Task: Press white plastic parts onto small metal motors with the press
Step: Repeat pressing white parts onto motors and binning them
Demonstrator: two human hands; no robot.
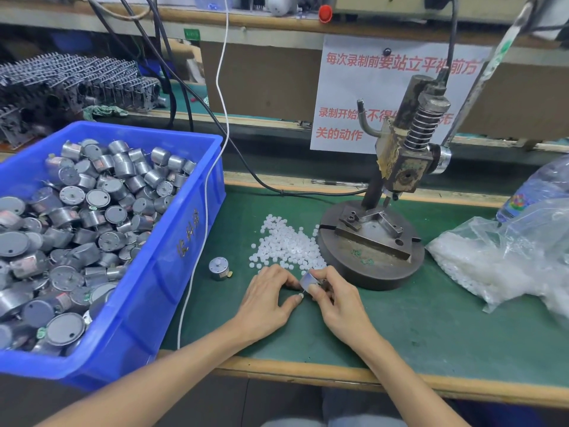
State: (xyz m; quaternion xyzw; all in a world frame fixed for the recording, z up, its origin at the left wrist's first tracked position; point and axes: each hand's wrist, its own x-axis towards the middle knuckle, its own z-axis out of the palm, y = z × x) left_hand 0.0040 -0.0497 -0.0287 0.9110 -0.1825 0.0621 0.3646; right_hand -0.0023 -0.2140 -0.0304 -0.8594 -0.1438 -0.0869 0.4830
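Head view looks down on one green bench with everything on it. Largest is a single blue bin at the left, heaped with grey metal motors, far too many to count. Next is the one press, which stands right of centre on a round dark base, its sprung ram raised and nothing in the fixture beneath. One clear plastic bag packed with white pieces slumps at the right edge, with one water bottle behind it. One paper sign with red lettering hangs behind the press. A loose pile of white plastic parts, several dozen at least, lies on the mat touching the left side of the press base. Two hands meet just in front of that pile. The right hand grips the held motor in curled fingers and thumb, tilted above the mat. The left hand has forefinger and thumb drawn in at the motor's shaft end; whether they pinch a white part cannot be told. A second motor outside the bin, the lone motor, stands upright between bin and pile
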